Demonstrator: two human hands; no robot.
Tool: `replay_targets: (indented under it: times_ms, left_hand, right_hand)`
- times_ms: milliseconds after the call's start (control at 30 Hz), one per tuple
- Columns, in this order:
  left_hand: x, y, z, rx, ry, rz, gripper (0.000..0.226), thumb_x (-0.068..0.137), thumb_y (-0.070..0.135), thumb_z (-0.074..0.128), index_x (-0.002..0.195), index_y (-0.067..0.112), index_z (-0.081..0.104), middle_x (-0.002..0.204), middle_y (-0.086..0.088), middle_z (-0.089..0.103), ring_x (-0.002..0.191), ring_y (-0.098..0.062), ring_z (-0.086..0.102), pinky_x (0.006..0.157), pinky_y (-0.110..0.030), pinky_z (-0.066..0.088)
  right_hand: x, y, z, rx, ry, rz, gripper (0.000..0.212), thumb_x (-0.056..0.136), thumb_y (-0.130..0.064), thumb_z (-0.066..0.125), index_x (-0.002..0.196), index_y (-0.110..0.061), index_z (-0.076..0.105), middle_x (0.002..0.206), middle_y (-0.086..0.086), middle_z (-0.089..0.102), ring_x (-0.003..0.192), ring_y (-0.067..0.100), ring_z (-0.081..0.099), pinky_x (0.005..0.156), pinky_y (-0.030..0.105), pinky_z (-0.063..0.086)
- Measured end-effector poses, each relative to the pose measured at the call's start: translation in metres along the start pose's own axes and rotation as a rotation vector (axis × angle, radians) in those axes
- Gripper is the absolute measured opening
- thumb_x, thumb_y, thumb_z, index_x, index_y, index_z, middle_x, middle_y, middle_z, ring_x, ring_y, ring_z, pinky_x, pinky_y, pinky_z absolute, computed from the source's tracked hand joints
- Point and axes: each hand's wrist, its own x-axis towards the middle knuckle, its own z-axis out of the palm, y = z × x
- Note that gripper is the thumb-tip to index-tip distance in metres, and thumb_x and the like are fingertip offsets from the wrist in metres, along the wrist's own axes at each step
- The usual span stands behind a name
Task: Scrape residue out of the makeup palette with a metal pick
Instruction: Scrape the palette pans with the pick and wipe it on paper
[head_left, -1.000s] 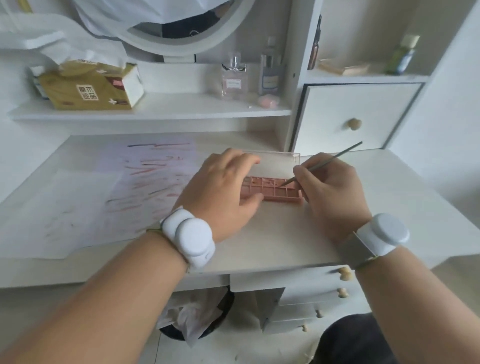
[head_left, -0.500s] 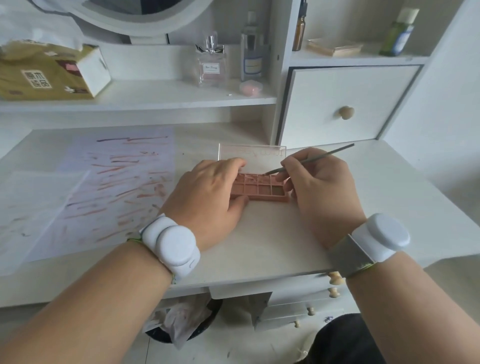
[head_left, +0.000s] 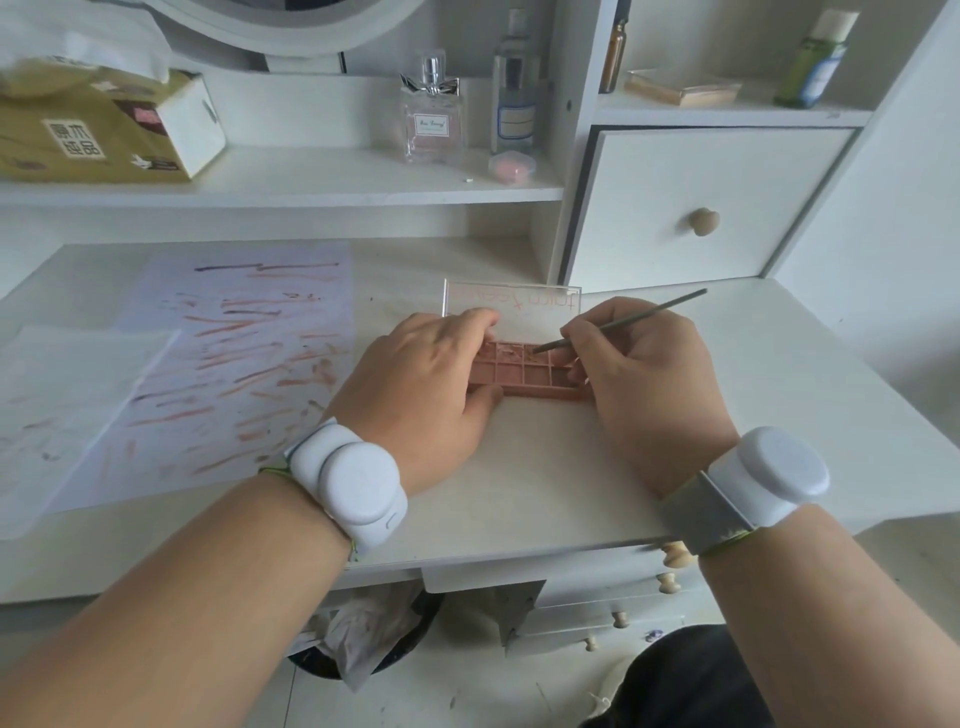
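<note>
Head view: pink makeup palette (head_left: 524, 375) sat on the white worktop (head_left: 545, 467), clear lid (head_left: 519, 306) standing open behind it. Left hand (head_left: 421, 384) gripped the palette's left end, fingers curled over the back edge, thumb at the front. Right hand (head_left: 649, 374) pinched the metal pick (head_left: 618, 322), tip down in a back-row well. Smeared paper (head_left: 234, 364) lay to the left.

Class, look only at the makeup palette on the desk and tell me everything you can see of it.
The makeup palette is a small pink plastic tray divided into square wells, with its clear lid standing open at the back, bearing reversed lettering. It lies flat on the white desk. The left hand grips its left end; the right hand touches its right end and holds a metal pick, tip in a back-row well.
</note>
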Motion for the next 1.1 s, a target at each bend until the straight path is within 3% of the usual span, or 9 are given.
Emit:
replay_targets:
  times_ms: [667,1100]
  left_hand:
    - [0.0003,-0.0006,0.0003,-0.011,0.001,-0.006,0.056,0.084,0.041,0.054,0.135,0.02,0.045,0.126,0.008,0.064,0.119,-0.026,0.054,0.094,-0.046,0.048]
    - [0.0007,-0.001,0.001,-0.013,0.008,0.005,0.055,0.084,0.04,0.053,0.134,0.02,0.046,0.126,0.008,0.064,0.118,-0.027,0.054,0.093,-0.046,0.049]
  right_hand:
    - [-0.0044,-0.0045,-0.0026,0.042,0.016,0.006,0.019,0.092,-0.019,0.06,0.078,-0.019,0.072,0.068,-0.009,0.078,0.061,0.011,0.07,0.077,0.045,0.063]
    - [-0.0053,-0.0054,-0.002,0.01,0.015,-0.01,0.02,0.094,-0.019,0.061,0.078,-0.019,0.073,0.067,-0.013,0.077,0.061,0.008,0.071,0.075,0.041,0.063]
